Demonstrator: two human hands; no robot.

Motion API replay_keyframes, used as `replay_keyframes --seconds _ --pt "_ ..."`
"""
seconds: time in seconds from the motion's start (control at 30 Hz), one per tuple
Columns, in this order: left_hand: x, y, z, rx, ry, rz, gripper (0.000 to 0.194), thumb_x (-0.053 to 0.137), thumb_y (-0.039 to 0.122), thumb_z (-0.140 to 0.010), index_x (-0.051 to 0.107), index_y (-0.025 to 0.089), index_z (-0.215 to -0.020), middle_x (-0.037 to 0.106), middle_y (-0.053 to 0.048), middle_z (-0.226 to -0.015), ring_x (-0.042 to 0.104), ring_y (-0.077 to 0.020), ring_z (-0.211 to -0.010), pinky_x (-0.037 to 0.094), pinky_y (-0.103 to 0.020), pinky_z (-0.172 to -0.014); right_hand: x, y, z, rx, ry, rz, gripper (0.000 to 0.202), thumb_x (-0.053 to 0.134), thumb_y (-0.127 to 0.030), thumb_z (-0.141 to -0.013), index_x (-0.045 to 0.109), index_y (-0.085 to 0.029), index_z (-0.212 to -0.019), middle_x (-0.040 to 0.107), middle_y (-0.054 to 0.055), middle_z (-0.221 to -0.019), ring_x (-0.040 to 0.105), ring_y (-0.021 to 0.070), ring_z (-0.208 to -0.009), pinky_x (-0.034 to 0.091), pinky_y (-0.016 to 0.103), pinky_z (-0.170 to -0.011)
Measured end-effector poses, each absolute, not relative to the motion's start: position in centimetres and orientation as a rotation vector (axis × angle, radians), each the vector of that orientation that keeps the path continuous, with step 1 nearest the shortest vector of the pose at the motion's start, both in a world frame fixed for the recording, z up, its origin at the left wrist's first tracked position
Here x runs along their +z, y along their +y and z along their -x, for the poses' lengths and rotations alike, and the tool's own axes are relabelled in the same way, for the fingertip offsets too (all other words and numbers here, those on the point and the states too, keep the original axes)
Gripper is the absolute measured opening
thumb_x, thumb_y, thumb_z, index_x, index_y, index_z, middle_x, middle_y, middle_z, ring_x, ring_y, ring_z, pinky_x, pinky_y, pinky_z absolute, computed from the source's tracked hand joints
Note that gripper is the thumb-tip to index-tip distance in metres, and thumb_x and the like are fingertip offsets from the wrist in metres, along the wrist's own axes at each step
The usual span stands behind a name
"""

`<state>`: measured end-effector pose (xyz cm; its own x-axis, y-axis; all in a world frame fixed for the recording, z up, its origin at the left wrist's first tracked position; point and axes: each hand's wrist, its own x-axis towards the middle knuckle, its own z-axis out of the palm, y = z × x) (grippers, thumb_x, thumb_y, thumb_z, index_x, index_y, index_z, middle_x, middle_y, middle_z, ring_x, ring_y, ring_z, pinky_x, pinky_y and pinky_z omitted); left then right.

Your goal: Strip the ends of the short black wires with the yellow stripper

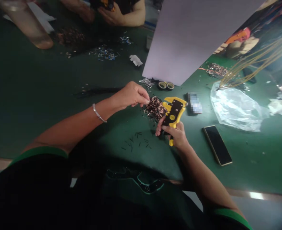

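My right hand (176, 132) is wrapped round the handles of a yellow and black wire stripper (173, 111), its head tilted up toward the back of the table. To its left my left hand (136, 95) is closed in a pinch, thumb against fingers; whatever it may hold is too small to make out. Just past those fingertips lies a heap of short copper-coloured pieces (156, 108), partly behind the stripper. Several short dark bits (137, 140) are scattered on the green table (117, 127) nearer my body.
Behind the heap stand two tape rolls (166, 85), silvery bits (147, 82) and a tall pale panel (176, 41). A small box (194, 103), a phone (217, 145) and a clear plastic bag (239, 108) lie rightward. Other people's hands (112, 14) work across the table.
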<state>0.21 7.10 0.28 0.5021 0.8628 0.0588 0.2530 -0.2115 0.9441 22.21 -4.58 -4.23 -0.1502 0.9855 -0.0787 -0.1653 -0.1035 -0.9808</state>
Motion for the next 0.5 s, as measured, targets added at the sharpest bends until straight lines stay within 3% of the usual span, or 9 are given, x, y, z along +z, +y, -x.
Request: replay_keyframes --seconds 0.23,0.5 --pt "1.6 7.0 0.4 0.706 0.9 -1.791 0.013 0.077 0.029 -0.073 0.077 0.016 -0.069 0.064 -0.004 -0.055 0.055 -0.0104 -0.048 0.042 -0.027 -0.046 -3.9 -4.9 -23.7 1.564 -1.304 1.023 0.032 0.082 -0.033 -0.07 0.069 -0.019 -0.096 0.071 0.003 -0.076 0.069 0.0224 -0.067 0.058 0.043 -0.071" --pt "2.0 6.6 0.0 0.708 0.872 -1.733 0.01 0.077 0.025 -0.072 0.077 0.016 -0.068 0.066 -0.005 -0.058 0.055 -0.0108 -0.049 0.043 -0.029 -0.047 -3.5 -5.0 -24.1 1.622 -1.402 1.001 0.028 0.079 -0.031 -0.074 0.071 -0.021 -0.098 0.071 0.004 -0.082 0.068 0.0229 -0.074 0.056 0.041 -0.074"
